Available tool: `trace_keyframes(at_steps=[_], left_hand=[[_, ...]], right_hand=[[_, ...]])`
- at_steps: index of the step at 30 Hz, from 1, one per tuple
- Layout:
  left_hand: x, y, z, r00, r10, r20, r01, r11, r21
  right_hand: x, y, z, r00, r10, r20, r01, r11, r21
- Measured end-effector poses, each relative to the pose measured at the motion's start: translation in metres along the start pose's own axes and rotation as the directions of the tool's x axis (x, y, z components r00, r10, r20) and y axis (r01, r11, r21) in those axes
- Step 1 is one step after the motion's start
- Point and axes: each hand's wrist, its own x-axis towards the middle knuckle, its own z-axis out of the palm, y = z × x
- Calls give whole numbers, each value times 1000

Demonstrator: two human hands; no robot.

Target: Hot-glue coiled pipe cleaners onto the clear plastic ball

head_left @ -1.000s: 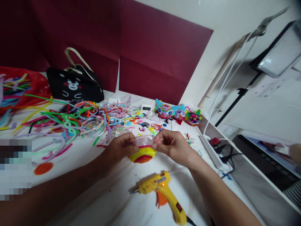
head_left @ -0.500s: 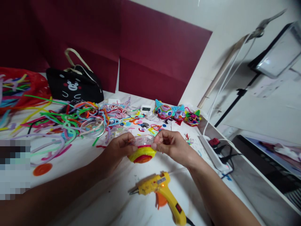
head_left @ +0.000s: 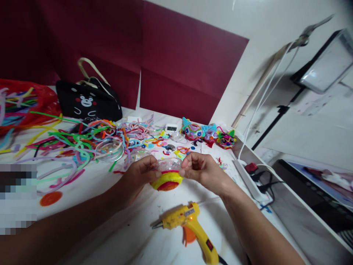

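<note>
Between my two hands is a rounded clear plastic shell (head_left: 167,181), its lower part covered in red, orange and yellow fuzzy strips and its upper part see-through. My left hand (head_left: 145,170) pinches its left side with thumb and fingers. On the opposite side my right hand (head_left: 199,171) grips the edge the same way, thumb near a pink-red strip. The shell is held above the white table. Nearer to me lies a yellow hot glue gun (head_left: 184,219), its metal nozzle pointing left and a small orange light lit.
Loose pipe cleaners (head_left: 79,143) and a clear round dish (head_left: 109,150) spread across the left. Several decorated animal heads (head_left: 193,130) stand at the back beside a small digital clock (head_left: 171,128). A black bag (head_left: 88,99) is behind. On the right runs a power strip (head_left: 252,182).
Almost nothing differs. The view has shifted very slightly, and both hands keep the same hold on the shell.
</note>
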Motion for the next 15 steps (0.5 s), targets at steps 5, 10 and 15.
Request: trace_keyframes(at_steps=[5,10,15], left_hand=[[1,1,1,1000,6,-2,-6,1000,-23],[0,4,3,1000,20,4,-20,998,-62],[-1,4,1,999,25,20,-23,995,-93]], right_hand=[[1,2,0,1000,1,-14,-1,1000,-3],[1,1,-1,996,-40,-79,38,999,-19],[-2,-3,-1,997,-13,-78,11,1000,-24]])
